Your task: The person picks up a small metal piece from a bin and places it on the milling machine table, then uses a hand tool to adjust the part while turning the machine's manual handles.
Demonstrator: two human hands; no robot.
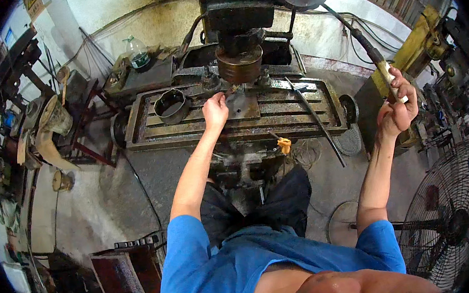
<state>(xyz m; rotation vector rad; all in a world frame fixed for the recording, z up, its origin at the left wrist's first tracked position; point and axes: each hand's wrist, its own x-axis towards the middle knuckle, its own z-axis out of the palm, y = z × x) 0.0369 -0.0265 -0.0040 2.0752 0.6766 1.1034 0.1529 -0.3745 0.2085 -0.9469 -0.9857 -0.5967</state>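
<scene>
My right hand (pixel 399 104) is wrapped round the pale grip of a long machine lever (pixel 372 53), which slopes up toward the machine head. My left hand (pixel 216 112) is closed with the fingertips together, just left of the spindle; whatever they may hold is hidden. Right beside it, a round brown metal spindle housing (pixel 240 65) hangs above the machine table, over a flat metal plate (pixel 245 110). A dark round pot (pixel 171 106) stands on the slotted machine table (pixel 228 139), left of my left hand. Across the table's right part a long metal bar (pixel 322 126) leans past the front edge.
A yellow-orange object (pixel 284 145) sits at the table's front edge. At the lower right stands a large caged fan (pixel 447 217). Handwheels flank the table. On the left, a bucket (pixel 56 117) rests near a bench; a clear bottle (pixel 137 53) stands behind.
</scene>
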